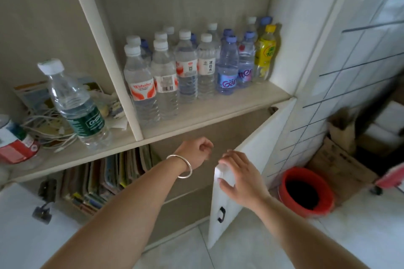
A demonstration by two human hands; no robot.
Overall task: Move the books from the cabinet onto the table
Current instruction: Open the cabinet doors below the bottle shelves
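1. Both bare hands reach toward the lower cabinet (105, 35) in the head view. The right hand (239, 176) grips the top corner of the open white cabinet door (251, 159), fingers wrapped over its edge.
2. The left hand (195, 154), with a smooth silver bangle (182, 167) at the wrist, is loosely curled and holds nothing, hanging in front of the lower compartment.
3. The books (105, 178) stand in the left part of that lower compartment, thin and flat, long axes upright but leaning, colourful edges facing outward.
4. On the shelf above stand clear ribbed plastic bottles (185, 67), upright, capped white, blue and yellow.
5. A round red bucket (306, 192) sits on the pale tiled floor, right of the door.
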